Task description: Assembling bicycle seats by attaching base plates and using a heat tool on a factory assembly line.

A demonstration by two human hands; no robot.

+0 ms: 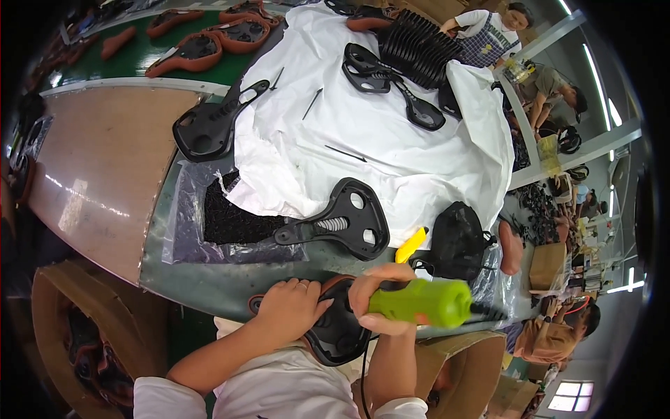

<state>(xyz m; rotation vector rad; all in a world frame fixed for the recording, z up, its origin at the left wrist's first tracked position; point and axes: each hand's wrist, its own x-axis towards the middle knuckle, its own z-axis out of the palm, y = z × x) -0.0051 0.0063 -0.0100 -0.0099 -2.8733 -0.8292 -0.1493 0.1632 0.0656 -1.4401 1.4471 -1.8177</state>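
Observation:
My left hand [292, 309] lies over the narrow end of a bicycle saddle [338, 339], its fingers curled on it. The saddle is held against the table's near edge, black underside up, with a reddish-brown rim showing. Wrapped round a bright green power screwdriver [433, 302] is my right hand [377, 297], just above the saddle's right side. The tool's dark far end is blurred, and its contact with the saddle is hidden. Just beyond my hands a black saddle base [359, 220] with a pale spring rests on the table.
A yellow-handled cutter [412, 244] and a black bag [457, 241] lie beyond my right hand. White sheeting [293, 160] carries more bases and a black stack [419, 49]. Dark screws [241, 218] fill a plastic bag. Cardboard boxes [59, 300] stand at both sides; co-workers [488, 35] sit further off.

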